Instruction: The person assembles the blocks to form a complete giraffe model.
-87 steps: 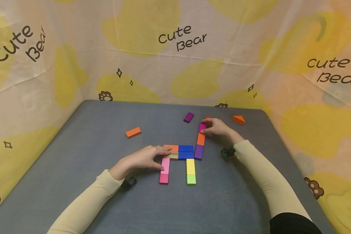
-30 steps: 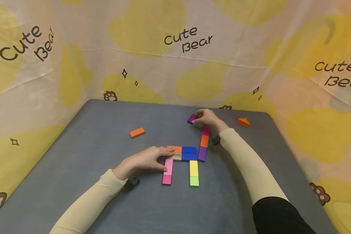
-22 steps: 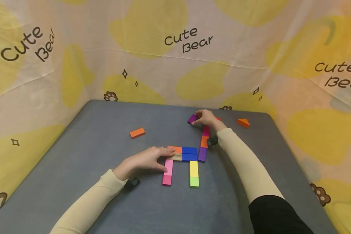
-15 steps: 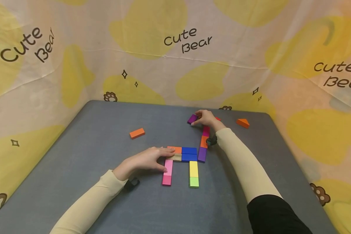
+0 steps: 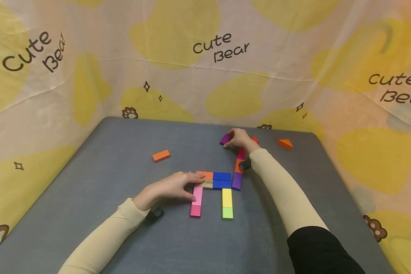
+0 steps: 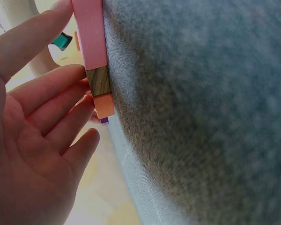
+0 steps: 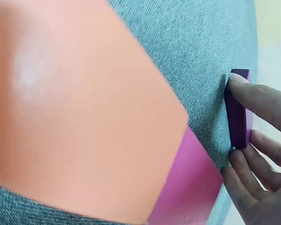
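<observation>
My right hand (image 5: 240, 139) pinches a dark purple block (image 5: 225, 139) at the back of the table; in the right wrist view the thumb is on one end of this block (image 7: 238, 112) and fingertips are at the other. My left hand (image 5: 166, 187) rests at the block figure, fingers extended over the orange block (image 5: 208, 175) and the bare-wood block (image 5: 208, 184). Its thumb touches the light pink block (image 5: 197, 195). Two blue blocks (image 5: 222, 180) lie beside these. A column of purple (image 5: 237, 181), orange (image 5: 238, 166) and magenta (image 5: 241, 153) blocks runs away from them.
A deep pink block (image 5: 196, 211) ends one leg; yellow (image 5: 227, 198) and light green (image 5: 227, 213) blocks form the other. Loose on the grey table (image 5: 123, 152) are an orange block (image 5: 161, 156) and an orange triangle (image 5: 285, 144). A red piece (image 5: 255, 139) shows behind the right wrist.
My right hand has left the magenta block, moved back and left, and taken hold of the dark purple block. The left hand keeps its place; the head view has shifted slightly.
</observation>
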Demonstrator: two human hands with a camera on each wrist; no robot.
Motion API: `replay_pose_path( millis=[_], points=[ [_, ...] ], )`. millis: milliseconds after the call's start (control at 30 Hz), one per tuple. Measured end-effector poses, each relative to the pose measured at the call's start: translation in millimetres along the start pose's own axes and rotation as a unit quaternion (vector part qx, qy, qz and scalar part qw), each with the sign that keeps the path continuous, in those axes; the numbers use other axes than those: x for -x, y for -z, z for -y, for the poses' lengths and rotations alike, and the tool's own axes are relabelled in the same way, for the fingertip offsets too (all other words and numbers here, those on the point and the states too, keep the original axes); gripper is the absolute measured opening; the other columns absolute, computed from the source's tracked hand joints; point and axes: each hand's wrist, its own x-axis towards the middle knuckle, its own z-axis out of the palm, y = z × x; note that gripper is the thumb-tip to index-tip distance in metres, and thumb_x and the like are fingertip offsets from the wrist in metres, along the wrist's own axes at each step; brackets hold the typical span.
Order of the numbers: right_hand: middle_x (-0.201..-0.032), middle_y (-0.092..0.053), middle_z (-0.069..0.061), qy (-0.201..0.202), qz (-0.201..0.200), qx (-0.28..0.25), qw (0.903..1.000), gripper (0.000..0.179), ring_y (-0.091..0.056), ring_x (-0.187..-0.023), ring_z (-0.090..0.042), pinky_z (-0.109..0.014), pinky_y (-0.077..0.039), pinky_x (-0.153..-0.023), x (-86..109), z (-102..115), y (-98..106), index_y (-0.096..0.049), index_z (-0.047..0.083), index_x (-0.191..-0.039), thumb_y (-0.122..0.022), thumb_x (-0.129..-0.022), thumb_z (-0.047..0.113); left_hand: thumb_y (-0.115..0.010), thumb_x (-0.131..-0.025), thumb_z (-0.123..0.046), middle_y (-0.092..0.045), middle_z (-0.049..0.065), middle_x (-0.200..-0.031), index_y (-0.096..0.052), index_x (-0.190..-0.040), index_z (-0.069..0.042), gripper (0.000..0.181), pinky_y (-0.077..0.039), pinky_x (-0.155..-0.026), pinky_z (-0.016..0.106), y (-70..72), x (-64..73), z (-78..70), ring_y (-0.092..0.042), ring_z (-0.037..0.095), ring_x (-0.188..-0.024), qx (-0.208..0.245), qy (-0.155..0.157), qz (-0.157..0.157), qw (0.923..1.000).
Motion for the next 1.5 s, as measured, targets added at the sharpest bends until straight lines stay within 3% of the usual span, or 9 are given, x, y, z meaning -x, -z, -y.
replay_pose_path(
  millis=[367,733,967,1200,1500],
  points=[
    [-0.127,-0.06,-0.014,0.001,-0.011,-0.03,0.9995,0.063,-0.054,-0.117,-0.029,-0.039,-0.045,-0.098,5.7,-7.0,3.9,-0.057,0.004,-0.128,-0.081,-0.075,0.028,-0.073,-0.082,-0.034,-0.041,-0.003,-0.149,-0.05,-0.139,-0.016,0.064,-0.031,-0.111,0.044,-1.4,-3.0,-1.9,-0.038,0.017,-0.138,-0.003,-0.002,0.003,1.0],
    [-0.132,-0.056,-0.019,0.046,-0.021,-0.05,0.9975,0.062,-0.056,-0.118,-0.032,-0.044,-0.045,-0.098,24.4,-27.9,28.7,-0.054,0.003,-0.131,-0.078,-0.078,0.025,-0.073,-0.081,-0.034,-0.041,-0.003,-0.149,-0.05,-0.139,-0.015,0.065,-0.031,-0.111,0.046,-1.8,-2.2,-1.5,-0.037,0.017,-0.138,-0.012,-0.008,-0.006,0.9999],
    [-0.131,-0.056,-0.019,0.037,-0.016,-0.065,0.997,0.062,-0.056,-0.118,-0.032,-0.045,-0.045,-0.098,34.6,-38.6,35.7,-0.054,0.004,-0.133,-0.077,-0.079,0.025,-0.073,-0.082,-0.035,-0.04,-0.005,-0.149,-0.05,-0.139,-0.016,0.064,-0.031,-0.111,0.046,-1.4,-1.0,0.1,-0.037,0.016,-0.138,-0.016,-0.007,-0.005,0.9998],
    [-0.13,-0.057,-0.02,0.049,-0.017,-0.072,0.9961,0.066,-0.057,-0.116,-0.034,-0.044,-0.048,-0.095,40.4,-49.6,36.7,-0.056,0.004,-0.13,-0.079,-0.076,0.034,-0.073,-0.082,-0.034,-0.041,-0.004,-0.149,-0.05,-0.139,-0.015,0.065,-0.031,-0.111,0.045,-0.9,-0.9,-0.2,-0.037,0.016,-0.138,-0.014,-0.007,-0.005,0.9999],
    [-0.131,-0.056,-0.02,0.034,-0.008,-0.064,0.9973,0.063,-0.056,-0.117,-0.033,-0.045,-0.046,-0.098,38.6,-59.6,34.7,-0.053,0.003,-0.133,-0.077,-0.079,0.025,-0.073,-0.081,-0.035,-0.041,-0.006,-0.149,-0.05,-0.139,-0.017,0.065,-0.03,-0.111,0.047,-1.3,-2.2,-0.7,-0.038,0.016,-0.138,-0.018,-0.003,-0.005,0.9998]
  ],
)
